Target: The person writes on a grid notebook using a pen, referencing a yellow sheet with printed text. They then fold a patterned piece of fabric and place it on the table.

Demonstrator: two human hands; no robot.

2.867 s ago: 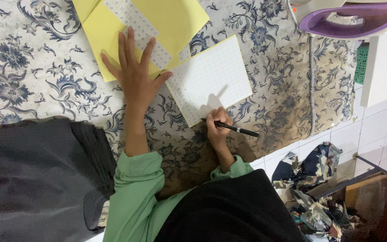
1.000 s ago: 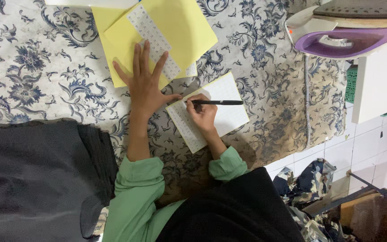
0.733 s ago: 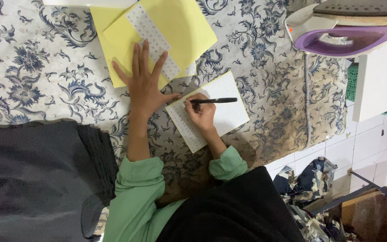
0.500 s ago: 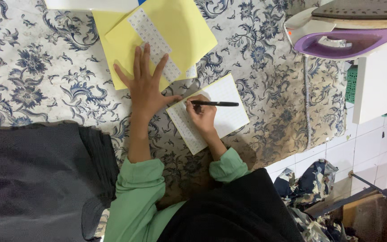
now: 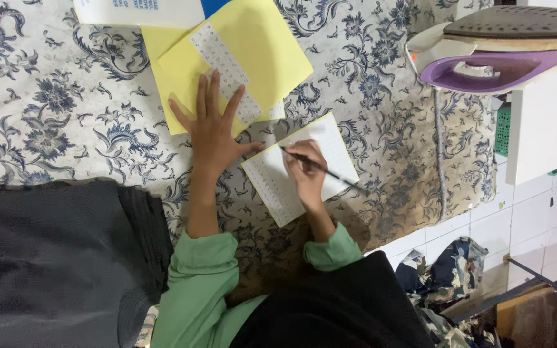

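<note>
While gripped, pen (image 5: 322,169) crosses right hand (image 5: 305,173) fingers (image 5: 296,154) over notepad (image 5: 330,145).

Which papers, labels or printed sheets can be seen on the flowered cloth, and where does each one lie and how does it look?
White card: under the right hand, rectangular, pale yellow edge, rows of small marks.
Yellow sheets: above the left hand, overlapping, fingertips on their lower edge.
Dotted white strip: long, diagonal across the yellow sheets.
White and blue printed sheet: top edge, partly cropped.
</note>
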